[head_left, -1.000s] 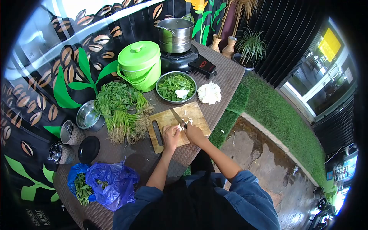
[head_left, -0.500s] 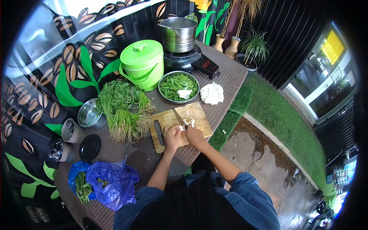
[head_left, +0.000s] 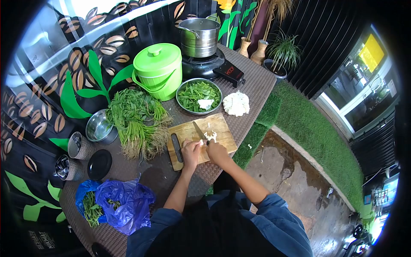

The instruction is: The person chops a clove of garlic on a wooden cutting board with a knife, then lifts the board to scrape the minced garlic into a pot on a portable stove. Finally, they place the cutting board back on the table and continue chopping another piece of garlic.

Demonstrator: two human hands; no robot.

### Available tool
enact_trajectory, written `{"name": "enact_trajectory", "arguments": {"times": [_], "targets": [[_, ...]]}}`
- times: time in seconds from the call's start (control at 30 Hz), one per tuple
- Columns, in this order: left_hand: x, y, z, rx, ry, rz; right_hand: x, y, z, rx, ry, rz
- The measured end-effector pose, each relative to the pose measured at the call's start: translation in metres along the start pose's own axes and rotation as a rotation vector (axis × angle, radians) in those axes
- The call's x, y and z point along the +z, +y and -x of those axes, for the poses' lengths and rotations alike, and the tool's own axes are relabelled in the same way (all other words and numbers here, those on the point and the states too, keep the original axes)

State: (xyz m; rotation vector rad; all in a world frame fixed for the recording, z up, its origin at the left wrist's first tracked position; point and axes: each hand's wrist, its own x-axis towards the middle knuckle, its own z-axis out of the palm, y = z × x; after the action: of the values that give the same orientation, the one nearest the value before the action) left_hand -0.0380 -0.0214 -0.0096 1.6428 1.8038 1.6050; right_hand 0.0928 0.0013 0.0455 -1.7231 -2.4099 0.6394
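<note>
On the desk [head_left: 156,173], the right hand [head_left: 217,153] grips a knife [head_left: 198,129] by its handle, the blade slanting over the cutting board [head_left: 222,123]. The left hand [head_left: 190,152] rests on the cutting board, fingertips closed on a small white piece [head_left: 201,142] beside the knife. Chopped white bits [head_left: 211,136] lie scattered on the cutting board. Just beyond the cutting board sit a metal bowl [head_left: 188,112] of green leaves [head_left: 192,95] and a white clump [head_left: 236,103]; left of it lies a rooted bundle of greens [head_left: 139,124].

Left grip [head_left: 191,150] curls beside clenched right grip [head_left: 217,151].
</note>
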Motion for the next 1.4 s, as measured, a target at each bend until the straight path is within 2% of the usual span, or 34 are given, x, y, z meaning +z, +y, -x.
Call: {"name": "enact_trajectory", "arguments": {"times": [0.1, 0.2, 0.3, 0.37, 0.43, 0.47, 0.53, 0.67, 0.77, 0.9, 0.97, 1.07, 1.2, 1.27, 1.3, 1.37, 1.4], "targets": [[0.0, 0.0, -0.001, -0.005, -0.02, -0.01, 0.022, -0.012, 0.008, 0.065, 0.029, -0.006], [0.0, 0.002, -0.002, -0.016, -0.01, -0.025, 0.038, -0.012, 0.007, 0.057, 0.161, 0.043], [-0.002, 0.003, 0.0, -0.03, -0.014, -0.027, 0.035, -0.002, -0.007, 0.053, 0.132, -0.025], [0.0, 0.001, -0.001, -0.01, -0.016, 0.008, 0.028, 0.006, -0.011, 0.004, 0.163, -0.027], [0.001, -0.001, 0.001, -0.019, -0.005, 0.015, 0.023, 0.009, -0.009, -0.135, 0.096, 0.122], [0.001, -0.002, 0.001, -0.025, 0.005, 0.023, 0.025, 0.004, -0.006, -0.135, 0.095, 0.124], [0.001, -0.003, -0.001, -0.021, -0.004, 0.006, 0.029, -0.014, 0.008, 0.063, 0.141, 0.043], [-0.004, 0.005, -0.002, -0.056, -0.023, 0.015, 0.047, -0.012, 0.006, 0.068, 0.194, 0.062], [-0.003, 0.005, -0.002, -0.004, -0.054, -0.04, 0.034, -0.008, -0.007, 0.102, 0.12, -0.031], [-0.004, 0.005, -0.001, 0.07, -0.056, -0.069, 0.002, -0.005, -0.011, 0.031, 0.054, -0.038], [-0.002, 0.002, -0.002, 0.092, -0.033, -0.057, -0.007, -0.001, -0.011, -0.084, -0.005, 0.046], [0.0, -0.005, -0.001, 0.098, -0.043, -0.045, -0.021, -0.006, -0.003, -0.099, -0.072, 0.144], [-0.002, -0.002, 0.0, 0.057, -0.055, -0.046, 0.001, -0.007, 0.006, -0.091, -0.043, 0.16], [-0.004, 0.002, -0.001, 0.016, -0.023, -0.068, 0.012, -0.018, 0.014, 0.128, 0.024, 0.022], [-0.004, 0.001, -0.002, 0.015, -0.022, -0.069, 0.021, -0.017, 0.017, 0.127, 0.022, 0.021], [-0.003, -0.001, -0.003, 0.031, -0.045, -0.09, 0.041, -0.011, 0.018, 0.063, 0.152, 0.054], [-0.003, -0.002, -0.004, 0.031, -0.045, -0.089, 0.04, -0.01, 0.013, 0.083, 0.114, 0.032]]}}
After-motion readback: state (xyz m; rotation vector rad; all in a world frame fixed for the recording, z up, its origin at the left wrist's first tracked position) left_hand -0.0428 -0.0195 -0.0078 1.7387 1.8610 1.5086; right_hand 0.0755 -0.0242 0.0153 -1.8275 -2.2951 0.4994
